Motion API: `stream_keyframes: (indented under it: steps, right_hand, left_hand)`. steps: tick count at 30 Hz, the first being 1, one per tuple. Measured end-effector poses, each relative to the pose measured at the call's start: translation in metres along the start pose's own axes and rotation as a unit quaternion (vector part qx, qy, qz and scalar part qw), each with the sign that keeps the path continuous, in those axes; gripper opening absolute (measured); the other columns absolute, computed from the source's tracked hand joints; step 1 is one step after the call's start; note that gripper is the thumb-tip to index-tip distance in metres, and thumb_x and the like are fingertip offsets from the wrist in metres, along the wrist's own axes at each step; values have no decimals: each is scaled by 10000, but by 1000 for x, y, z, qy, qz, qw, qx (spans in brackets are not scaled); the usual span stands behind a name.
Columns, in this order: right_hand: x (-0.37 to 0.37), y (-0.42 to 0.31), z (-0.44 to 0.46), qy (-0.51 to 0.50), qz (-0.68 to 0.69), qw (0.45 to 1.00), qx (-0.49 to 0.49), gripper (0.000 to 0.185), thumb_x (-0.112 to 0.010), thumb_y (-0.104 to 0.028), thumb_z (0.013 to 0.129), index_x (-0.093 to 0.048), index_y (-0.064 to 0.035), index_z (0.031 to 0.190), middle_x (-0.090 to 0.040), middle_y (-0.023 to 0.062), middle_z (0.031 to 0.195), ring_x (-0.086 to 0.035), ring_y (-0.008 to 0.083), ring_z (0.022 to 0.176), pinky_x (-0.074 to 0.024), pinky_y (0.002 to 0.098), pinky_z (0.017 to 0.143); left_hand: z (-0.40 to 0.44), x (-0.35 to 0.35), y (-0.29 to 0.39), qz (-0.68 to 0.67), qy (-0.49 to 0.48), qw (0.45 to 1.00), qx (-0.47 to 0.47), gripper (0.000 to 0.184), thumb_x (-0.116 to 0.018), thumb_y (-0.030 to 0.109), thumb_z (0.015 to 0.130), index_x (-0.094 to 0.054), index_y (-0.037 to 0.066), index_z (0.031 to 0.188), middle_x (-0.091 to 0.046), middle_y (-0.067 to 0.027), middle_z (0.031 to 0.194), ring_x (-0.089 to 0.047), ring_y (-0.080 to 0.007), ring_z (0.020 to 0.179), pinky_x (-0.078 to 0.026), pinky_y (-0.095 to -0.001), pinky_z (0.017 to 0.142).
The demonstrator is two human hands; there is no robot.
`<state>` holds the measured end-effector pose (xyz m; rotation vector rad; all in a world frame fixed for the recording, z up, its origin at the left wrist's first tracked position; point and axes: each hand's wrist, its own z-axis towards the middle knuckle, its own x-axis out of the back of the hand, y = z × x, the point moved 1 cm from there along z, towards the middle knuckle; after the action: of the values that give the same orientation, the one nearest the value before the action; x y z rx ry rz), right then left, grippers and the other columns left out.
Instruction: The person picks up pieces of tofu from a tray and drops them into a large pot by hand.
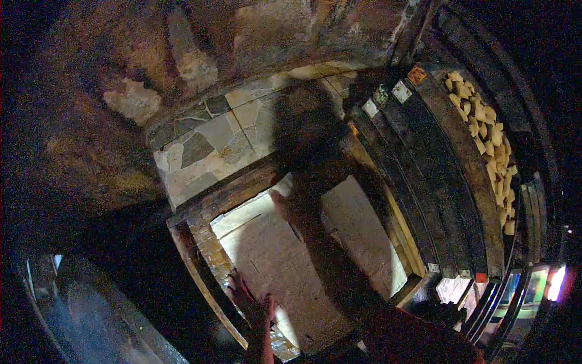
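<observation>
A pale, flat sheet or slab (pixel 279 267) lies inside a wooden frame (pixel 209 236), much of it in shadow. My left hand (pixel 251 301) is at the near left side of the frame, beside the slab, with fingers spread and nothing visible in them. Reaching across the slab, my right arm puts my right hand (pixel 292 203) near the far edge. That hand is dark, and whether its fingers grip anything cannot be made out. What the slab is made of does not show.
Patterned stone tiles (pixel 212 136) border the frame's far side, below a rough brown wall (pixel 260 30). On the right run several long dark boards (pixel 418 164) and a heap of pale yellow chunks (pixel 488 133). A bluish, trough-like surface (pixel 97 315) sits at lower left.
</observation>
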<state>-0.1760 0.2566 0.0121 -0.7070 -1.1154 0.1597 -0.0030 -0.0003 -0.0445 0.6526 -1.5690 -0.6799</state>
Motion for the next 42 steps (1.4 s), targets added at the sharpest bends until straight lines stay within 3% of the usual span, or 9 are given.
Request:
stream_keyframes:
  steps: [9,18,23,27,32,36,37,39,42]
  right_hand:
    - [17,1,10,-52,-1,994,93,851,-769,-371,700,-402,-54,1399,-517,238,1275,-509,399,1168,-400,479,1007]
    - [102,19,48,-396,311,864,-6,865,-796,-360,725,-383,-31,1410,-531,217,1273,-523,348,1175,-393,442,1024]
    - [108,-67,-65,-289,268,909,139,876,-809,-352,737,-370,-18,1416,-528,210,1287,-521,330,1187,-384,429,1036]
    - [147,-117,-96,-233,170,937,198,919,-808,-359,707,-346,15,1408,-434,261,1369,-393,439,1280,-316,478,1079]
    - [148,-118,-123,-159,306,909,236,812,-864,-345,635,-518,-37,1301,-377,268,1407,-383,421,1319,-329,497,1091]
    - [126,-137,-149,-85,304,905,286,605,-869,-201,644,-588,-65,1161,-445,241,1345,-503,400,1212,-412,466,1027]
    - [127,-146,-154,-60,329,906,258,571,-866,-178,646,-590,-60,1132,-467,234,1322,-533,386,1179,-434,457,1003]
    - [124,-165,-161,-71,338,899,269,555,-865,-153,636,-587,-56,1106,-509,227,1262,-549,380,1152,-460,452,965]
    - [133,-200,-180,-82,319,923,200,588,-874,-137,616,-586,-46,1121,-542,222,1208,-555,370,1121,-464,449,947]
  left_hand:
    - [8,24,46,-109,25,994,17,1134,-647,736,651,-322,-6,1445,-340,-268,1466,-217,-374,1432,-64,-492,1169]
    - [8,0,59,-232,180,956,11,825,-709,384,843,-298,-2,1445,-330,-158,1475,-293,-275,1385,-239,-428,1138]
    - [59,8,157,-859,-90,473,176,537,-428,410,976,-483,10,1331,-589,-139,1234,-600,-280,1050,-473,-402,909]
    - [47,22,156,-824,60,521,215,615,-385,487,962,-490,3,1327,-581,-167,1265,-569,-319,1139,-423,-416,1017]
    - [36,45,156,-936,-102,335,-46,802,-400,614,900,-377,8,1425,-440,-221,1420,-427,-397,1294,-281,-505,1125]
    - [25,79,148,-921,-10,379,94,904,-494,698,801,-416,23,1398,-487,-189,1387,-508,-337,1229,-400,-467,1048]
    - [16,83,146,-827,52,553,88,912,-486,719,789,-434,31,1385,-499,-180,1375,-514,-333,1217,-407,-469,1032]
    - [9,103,139,-891,6,454,-15,793,-405,649,879,-417,22,1364,-487,-193,1347,-493,-331,1199,-374,-432,1041]
    - [17,136,131,-876,23,474,-81,724,-409,643,886,-491,78,1331,-561,-191,1286,-555,-383,1126,-435,-493,980]
